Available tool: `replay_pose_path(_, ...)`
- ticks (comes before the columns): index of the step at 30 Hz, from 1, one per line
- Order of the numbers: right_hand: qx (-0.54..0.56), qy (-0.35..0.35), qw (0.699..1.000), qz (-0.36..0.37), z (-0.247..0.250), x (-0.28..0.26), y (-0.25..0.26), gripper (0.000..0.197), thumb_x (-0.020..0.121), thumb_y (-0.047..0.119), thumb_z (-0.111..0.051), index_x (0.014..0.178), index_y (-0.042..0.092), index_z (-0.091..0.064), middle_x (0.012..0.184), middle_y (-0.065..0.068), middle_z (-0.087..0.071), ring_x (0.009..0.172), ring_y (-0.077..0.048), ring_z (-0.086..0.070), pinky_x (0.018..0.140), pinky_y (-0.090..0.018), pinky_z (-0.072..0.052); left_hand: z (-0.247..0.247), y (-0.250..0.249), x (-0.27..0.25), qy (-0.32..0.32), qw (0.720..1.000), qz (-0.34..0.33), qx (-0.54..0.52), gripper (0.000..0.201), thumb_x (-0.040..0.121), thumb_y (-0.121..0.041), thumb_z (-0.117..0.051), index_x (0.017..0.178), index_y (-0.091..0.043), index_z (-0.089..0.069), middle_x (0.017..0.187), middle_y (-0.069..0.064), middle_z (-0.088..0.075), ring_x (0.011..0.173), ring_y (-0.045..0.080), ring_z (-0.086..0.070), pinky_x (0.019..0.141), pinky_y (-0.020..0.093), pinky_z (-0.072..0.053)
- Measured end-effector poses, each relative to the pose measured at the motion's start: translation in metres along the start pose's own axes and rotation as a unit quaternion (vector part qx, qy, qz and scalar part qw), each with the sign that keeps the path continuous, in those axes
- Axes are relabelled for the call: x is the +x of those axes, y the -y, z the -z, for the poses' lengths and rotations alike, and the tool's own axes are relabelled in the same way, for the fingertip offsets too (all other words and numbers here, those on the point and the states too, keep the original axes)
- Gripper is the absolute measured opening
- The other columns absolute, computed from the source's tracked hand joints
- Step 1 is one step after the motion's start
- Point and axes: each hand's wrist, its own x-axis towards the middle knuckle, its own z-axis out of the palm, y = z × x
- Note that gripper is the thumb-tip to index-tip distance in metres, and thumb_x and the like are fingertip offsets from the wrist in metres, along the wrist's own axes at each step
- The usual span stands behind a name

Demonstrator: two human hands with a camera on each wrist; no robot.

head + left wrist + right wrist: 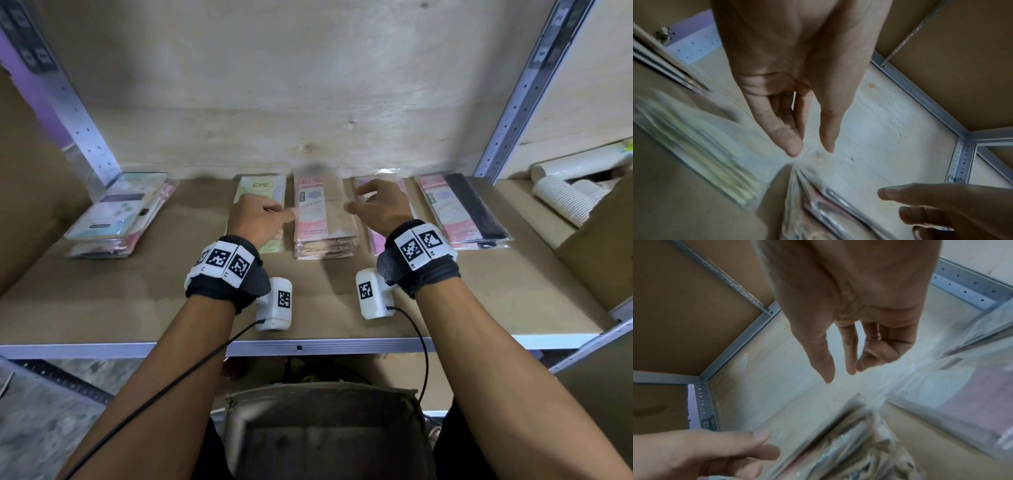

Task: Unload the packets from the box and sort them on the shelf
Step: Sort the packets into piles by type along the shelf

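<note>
A stack of pink-and-tan packets (323,216) lies mid-shelf, with a green packet (262,192) to its left, a pink-purple packet (380,236) to its right and a pink-and-black packet (460,210) further right. My left hand (263,217) hovers at the stack's left edge, fingers loose and holding nothing (812,151). My right hand (375,204) hovers at the stack's right edge, fingers relaxed and empty (840,376). The brown box (325,435) sits low between my arms, below the shelf edge; its inside is dark.
A mixed pile of teal and pink packets (116,214) lies at the shelf's left. Metal uprights (513,113) frame the bay. White paper cups (561,192) and a cardboard box (603,240) occupy the neighbouring bay on the right. Bare shelf board (137,308) runs along the front.
</note>
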Motion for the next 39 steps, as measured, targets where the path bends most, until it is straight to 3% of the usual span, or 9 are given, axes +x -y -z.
replay_pose_path(7,0.002,0.026,0.992,0.123,-0.016,-0.028,0.029,0.012,0.086,0.019,-0.069,0.097,0.018,-0.072,0.071,0.004,-0.065,0.069,-0.008,-0.062,0.061,-0.015,-0.043,0.064,0.016,-0.008,-0.093,0.996,0.014,0.009,0.023,0.088,-0.033,-0.068,0.070,-0.020,-0.069,0.069,0.001,-0.072,0.062,0.019,-0.067,0.071,0.028,-0.059)
replay_pose_path(11,0.024,0.079,0.982,0.168,-0.041,-0.043,0.054,0.008,0.087,0.015,-0.067,0.093,0.017,-0.073,0.073,-0.008,-0.069,0.072,-0.018,-0.065,0.074,-0.024,-0.050,0.116,0.033,-0.012,-0.131,0.989,0.032,0.060,0.024,0.089,-0.035,-0.059,0.086,-0.016,-0.073,0.089,0.000,-0.072,0.087,0.028,-0.068,0.080,0.030,-0.053)
replay_pose_path(15,0.089,0.141,0.971,0.170,-0.076,-0.045,0.084,0.008,0.089,0.011,-0.067,0.094,0.011,-0.073,0.071,-0.003,-0.066,0.064,-0.009,-0.060,0.065,-0.021,-0.050,0.158,0.055,-0.009,-0.191,0.973,0.049,0.122,0.029,0.092,-0.028,-0.054,0.100,-0.010,-0.076,0.115,0.015,-0.071,0.111,0.035,-0.061,0.093,0.033,-0.047)
replay_pose_path(18,0.105,0.177,0.966,0.158,-0.112,-0.040,0.109,0.005,0.089,0.012,-0.067,0.091,0.012,-0.072,0.059,0.010,-0.061,0.048,0.003,-0.054,0.050,-0.010,-0.040,0.182,0.071,0.000,-0.206,0.969,0.052,0.127,0.024,0.091,-0.020,-0.059,0.097,-0.006,-0.077,0.112,0.016,-0.072,0.107,0.034,-0.064,0.090,0.035,-0.049)
replay_pose_path(22,0.113,0.236,0.956,0.132,-0.160,-0.029,0.139,0.010,0.089,0.006,-0.065,0.082,0.012,-0.066,0.058,0.001,-0.057,0.042,-0.004,-0.050,0.039,-0.015,-0.036,0.210,0.088,0.013,-0.206,0.966,0.072,0.137,0.027,0.090,-0.023,-0.062,0.108,-0.007,-0.075,0.118,0.015,-0.071,0.113,0.034,-0.062,0.101,0.039,-0.047)
replay_pose_path(30,0.146,0.329,0.932,0.039,-0.239,-0.030,0.178,0.016,0.093,0.001,-0.055,0.078,0.005,-0.054,0.072,-0.015,-0.056,0.056,-0.023,-0.059,0.052,-0.031,-0.054,0.229,0.106,0.035,-0.135,0.972,0.126,0.145,0.039,0.091,-0.027,-0.061,0.122,-0.003,-0.065,0.126,0.017,-0.065,0.113,0.034,-0.061,0.098,0.036,-0.047)
replay_pose_path(32,0.177,0.346,0.921,-0.002,-0.252,-0.034,0.183,0.011,0.095,0.011,-0.060,0.090,0.003,-0.055,0.077,-0.013,-0.054,0.062,-0.023,-0.059,0.055,-0.031,-0.056,0.230,0.109,0.037,-0.114,0.973,0.133,0.152,0.039,0.093,-0.024,-0.059,0.121,0.003,-0.063,0.125,0.020,-0.064,0.111,0.035,-0.061,0.088,0.033,-0.044)
replay_pose_path(35,0.189,0.356,0.915,-0.036,-0.266,-0.036,0.189,0.034,0.094,0.019,-0.065,0.117,-0.003,-0.055,0.094,-0.016,-0.058,0.076,-0.026,-0.061,0.060,-0.032,-0.058,0.233,0.113,0.037,-0.106,0.973,0.122,0.168,0.033,0.094,-0.018,-0.057,0.114,0.006,-0.065,0.109,0.021,-0.064,0.097,0.034,-0.060,0.074,0.030,-0.037)
replay_pose_path(39,0.185,0.333,0.924,-0.029,-0.275,-0.038,0.187,0.024,0.092,0.012,-0.067,0.106,-0.006,-0.060,0.074,-0.014,-0.058,0.058,-0.021,-0.058,0.059,-0.033,-0.056,0.237,0.114,0.033,-0.124,0.970,0.111,0.175,0.026,0.093,-0.014,-0.056,0.093,0.011,-0.065,0.090,0.021,-0.061,0.081,0.030,-0.054,0.071,0.034,-0.039)
